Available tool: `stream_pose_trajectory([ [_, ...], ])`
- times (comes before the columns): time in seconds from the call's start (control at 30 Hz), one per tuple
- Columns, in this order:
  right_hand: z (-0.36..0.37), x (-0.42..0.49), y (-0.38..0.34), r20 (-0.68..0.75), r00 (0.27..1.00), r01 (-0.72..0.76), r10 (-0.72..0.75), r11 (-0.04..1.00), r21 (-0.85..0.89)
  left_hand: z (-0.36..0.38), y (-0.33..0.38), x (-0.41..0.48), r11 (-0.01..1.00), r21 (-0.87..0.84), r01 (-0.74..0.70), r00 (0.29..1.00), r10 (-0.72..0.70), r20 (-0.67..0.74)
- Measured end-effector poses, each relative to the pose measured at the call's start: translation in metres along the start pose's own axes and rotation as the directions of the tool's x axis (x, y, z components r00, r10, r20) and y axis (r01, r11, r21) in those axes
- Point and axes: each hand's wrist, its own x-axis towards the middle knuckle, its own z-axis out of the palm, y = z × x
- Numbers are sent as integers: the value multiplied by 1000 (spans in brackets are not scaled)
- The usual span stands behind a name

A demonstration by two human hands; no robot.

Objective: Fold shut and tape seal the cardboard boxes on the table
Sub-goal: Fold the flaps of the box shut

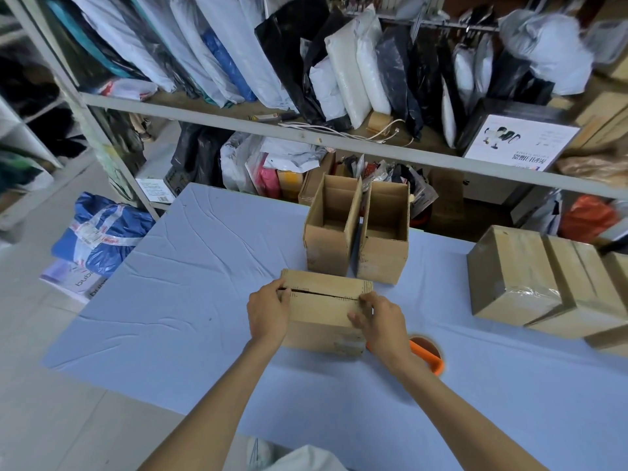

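A small cardboard box (324, 300) sits on the blue-covered table (190, 300) right in front of me, its top flaps folded down with a narrow gap along the seam. My left hand (268, 314) grips its left end, fingers curled over the flap edge. My right hand (380, 322) holds the right end, thumb and fingers pinching the flaps near the seam. Two open boxes (328, 246) (384, 253) stand side by side just behind it, flaps up. An orange tape dispenser (430, 356) lies to the right of the box, partly hidden by my right wrist.
Several taped boxes (516, 283) are stacked at the table's right edge. A metal shelf (238, 122) full of bagged goods runs behind the table. A blue parcel (102, 232) lies on the floor at left.
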Motion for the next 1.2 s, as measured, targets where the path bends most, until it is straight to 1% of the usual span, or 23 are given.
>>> stream_pose_trajectory([
  [0.07,1,-2,-3,-25,999,-20,20,1000,19,0,1,1,1000,22,6,1000,-7,19],
  [0.13,2,-3,-1,-38,999,-24,26,999,35,-4,-2,4,1000,0,2,999,-2,51],
  [0.23,2,-5,8,-20,997,-63,69,975,215,-11,-9,8,996,-86,-25,998,31,61],
  [0.33,6,-7,15,9,999,-37,36,974,223,-15,-10,10,994,-97,-45,994,54,91],
  [0.4,9,-7,18,-29,999,-28,35,972,232,-16,-11,12,994,-75,-78,990,86,111],
  [0.47,10,-9,18,-53,998,-4,13,984,177,-17,-13,12,994,-61,-90,987,97,130],
  [0.53,8,-11,16,-44,999,-3,10,989,151,-16,-15,12,994,-47,-96,984,102,143],
  [0.6,8,-11,14,-42,999,-18,27,979,201,-14,-15,13,995,-20,-101,984,102,144],
  [0.67,7,-10,12,-76,996,-25,46,966,256,-13,-15,15,995,-21,-96,984,98,146],
  [0.77,9,-14,9,-126,991,-18,49,971,237,-11,-15,19,993,-53,-102,979,109,174],
  [0.9,16,-23,10,-155,985,-41,82,968,246,-10,-20,21,993,-118,-19,981,42,190],
  [1.0,17,-26,7,-150,985,-44,84,966,254,-7,-23,18,988,-152,-29,984,55,169],
  [1.07,14,-25,9,-132,989,-27,61,969,244,-5,-21,17,983,-181,-18,986,47,158],
  [1.13,8,-27,14,-126,992,1,32,968,251,-2,-18,18,978,-203,37,988,-5,155],
  [1.17,6,-28,19,-134,990,-2,37,968,250,-1,-18,19,973,-219,75,987,-40,157],
  [1.2,3,-31,24,-144,987,-36,72,971,235,0,-19,21,964,-241,111,984,-73,162],
])
